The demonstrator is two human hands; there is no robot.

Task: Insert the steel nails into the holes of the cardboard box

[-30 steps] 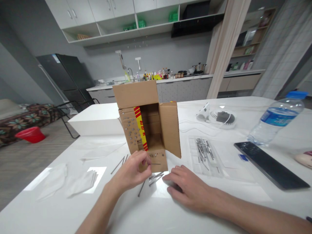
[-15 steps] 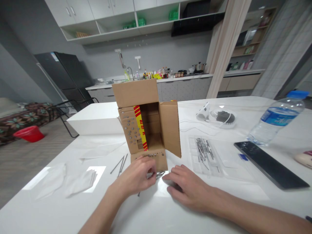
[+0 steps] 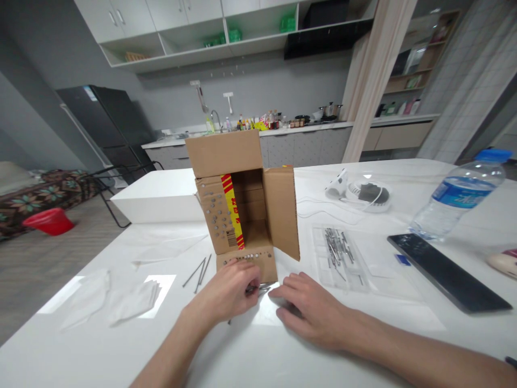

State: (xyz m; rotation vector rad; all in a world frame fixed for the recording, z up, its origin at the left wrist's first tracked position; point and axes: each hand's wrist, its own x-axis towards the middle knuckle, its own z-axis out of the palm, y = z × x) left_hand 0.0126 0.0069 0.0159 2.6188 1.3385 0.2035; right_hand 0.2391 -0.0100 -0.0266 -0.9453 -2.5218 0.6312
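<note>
Pinching thin grey metal nails (image 3: 260, 289) in left hand (image 3: 228, 293), right hand (image 3: 309, 310) spread flat on white worktop (image 3: 250, 355); best singling out one.

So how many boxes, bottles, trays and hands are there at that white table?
Boxes: 2, the cardboard box and the white box
Bottles: 1, the water bottle
Trays: 1, the clear tray
Hands: 2, the left hand and the right hand
Total: 6
</note>
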